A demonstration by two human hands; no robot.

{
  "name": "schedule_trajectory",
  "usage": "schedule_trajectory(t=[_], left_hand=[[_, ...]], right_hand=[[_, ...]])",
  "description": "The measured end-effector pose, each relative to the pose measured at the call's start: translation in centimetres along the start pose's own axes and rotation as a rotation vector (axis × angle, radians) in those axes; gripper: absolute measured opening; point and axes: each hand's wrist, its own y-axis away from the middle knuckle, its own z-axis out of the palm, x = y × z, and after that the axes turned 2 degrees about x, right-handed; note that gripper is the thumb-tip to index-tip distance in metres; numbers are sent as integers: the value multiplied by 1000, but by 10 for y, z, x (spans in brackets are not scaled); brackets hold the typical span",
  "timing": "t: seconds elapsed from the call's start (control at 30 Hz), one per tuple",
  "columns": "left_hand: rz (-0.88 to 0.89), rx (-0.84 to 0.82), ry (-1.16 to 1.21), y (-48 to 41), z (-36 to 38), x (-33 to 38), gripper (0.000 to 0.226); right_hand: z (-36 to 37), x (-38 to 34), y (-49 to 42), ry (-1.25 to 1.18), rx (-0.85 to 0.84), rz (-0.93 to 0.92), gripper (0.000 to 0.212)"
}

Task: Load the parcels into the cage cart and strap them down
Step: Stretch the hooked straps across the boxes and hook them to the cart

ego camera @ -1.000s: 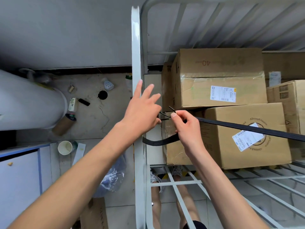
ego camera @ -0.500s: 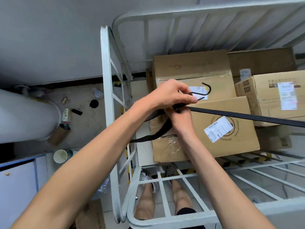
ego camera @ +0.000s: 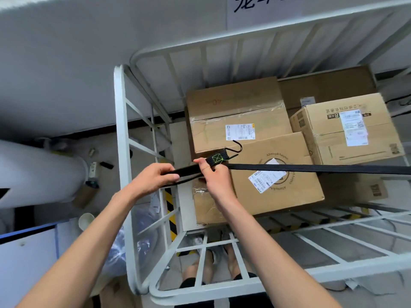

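Observation:
Several brown cardboard parcels (ego camera: 275, 181) sit stacked inside the white metal cage cart (ego camera: 121, 134). A black flat strap (ego camera: 322, 168) runs from the right edge across the nearest parcel to my hands. My right hand (ego camera: 212, 174) pinches the strap just behind its stitched end, where a black metal hook (ego camera: 236, 147) sticks up free above the boxes. My left hand (ego camera: 155, 177) grips the slack loop of the strap to the left, close to the cart's left side frame.
A large white roll (ego camera: 37, 174) lies on the floor at the left with a paper cup (ego camera: 85, 221) and small litter beside it. A blue-edged white cabinet (ego camera: 26, 258) stands at the lower left. My legs show through the cart's front bars (ego camera: 222, 283).
My hands have drawn apart along the strap. The left hand moved left and down off the hook end, and the view has pulled back from the cart.

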Motion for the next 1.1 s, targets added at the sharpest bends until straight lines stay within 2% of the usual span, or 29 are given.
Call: schedule_trajectory(t=[0.13,0.23,0.37,0.5,0.6,0.7,0.87,1.1], left_hand=[[72,84,46,-9,7,32,17],[156,111,62,-17,14,62,10],[213,88,33,-32,23,101,11],[203,78,11,-32,38,118,15],[175,72,19,-32,51,144,26],[129,83,2,-46,74,185,22],[42,83,59,-67,129,247,19],[63,87,-56,-81,202,312,15]], right_hand=[[-17,-8,1,-149,63,36,37],[-33,-10,3,-243,48,65,24],[-57,-11,7,-243,116,45,19],[-86,-20,2,-109,190,15,26],[-122,-36,-8,-191,185,-9,23],[-172,-48,-21,-251,136,-12,23],[-270,-58,-38,-244,54,-25,10],[-385,-61,-47,-312,-299,55,22]])
